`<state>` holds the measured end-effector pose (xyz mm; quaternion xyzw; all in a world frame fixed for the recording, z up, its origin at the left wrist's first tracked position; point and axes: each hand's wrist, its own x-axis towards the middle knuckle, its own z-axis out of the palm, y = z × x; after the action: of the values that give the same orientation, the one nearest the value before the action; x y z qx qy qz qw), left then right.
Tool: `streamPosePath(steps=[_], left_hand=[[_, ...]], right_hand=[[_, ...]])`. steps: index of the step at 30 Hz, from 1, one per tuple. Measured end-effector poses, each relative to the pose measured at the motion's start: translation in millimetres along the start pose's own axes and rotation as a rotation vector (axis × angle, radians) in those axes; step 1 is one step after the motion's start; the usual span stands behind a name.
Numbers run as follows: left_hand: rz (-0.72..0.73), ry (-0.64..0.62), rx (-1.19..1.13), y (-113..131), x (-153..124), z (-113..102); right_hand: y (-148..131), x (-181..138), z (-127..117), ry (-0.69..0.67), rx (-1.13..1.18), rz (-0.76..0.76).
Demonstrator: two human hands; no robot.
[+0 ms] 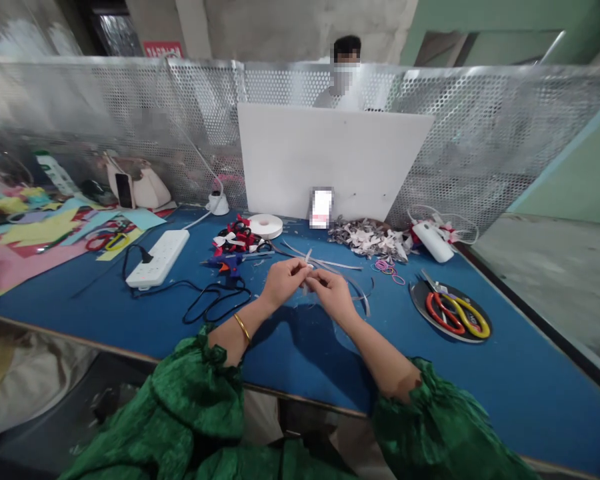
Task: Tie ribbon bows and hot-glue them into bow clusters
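My left hand (pixel 284 283) and my right hand (pixel 331 292) meet over the middle of the blue table. Between their fingertips is a small piece of pale ribbon (pixel 308 255), one end sticking up above the fingers. Both hands are closed in a pinch on it. Loose strips of grey ribbon (pixel 340 265) lie just behind and to the right of my hands. To the left rests a blue glue gun (pixel 226 263) with an orange trigger. How the ribbon is folded inside my fingers is hidden.
Behind lie a white ribbon roll (pixel 266 225), red and black bows (pixel 234 236), a pile of pale bows (pixel 375 240) and a phone (pixel 321 208). Scissors (pixel 453 312) rest on a dark plate at right. A power strip (pixel 159 259) is at left. A person (pixel 347 73) is beyond the mesh.
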<state>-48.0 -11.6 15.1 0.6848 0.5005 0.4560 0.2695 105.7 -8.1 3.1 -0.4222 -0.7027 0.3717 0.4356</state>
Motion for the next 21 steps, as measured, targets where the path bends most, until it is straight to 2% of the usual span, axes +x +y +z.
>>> streamPosePath(steps=[5,10,15,21], left_hand=[[0.033,-0.037,0.076,3.1,-1.8,-3.0],[0.036,-0.06,0.072,2.7,-1.8,-1.9],[-0.102,0.067,-0.169,1.0,1.1,-0.6],[0.015,0.076,-0.022,8.3,-3.4,-2.2]], right_hand=[[-0.2,4.8,0.0,-0.02,0.284,0.143],[-0.3,5.0,-2.4,-0.014,0.29,0.188],[-4.9,5.7,-6.3,-0.066,0.347,0.217],[-6.6,6.2,-6.6,-0.055,0.287,0.136]])
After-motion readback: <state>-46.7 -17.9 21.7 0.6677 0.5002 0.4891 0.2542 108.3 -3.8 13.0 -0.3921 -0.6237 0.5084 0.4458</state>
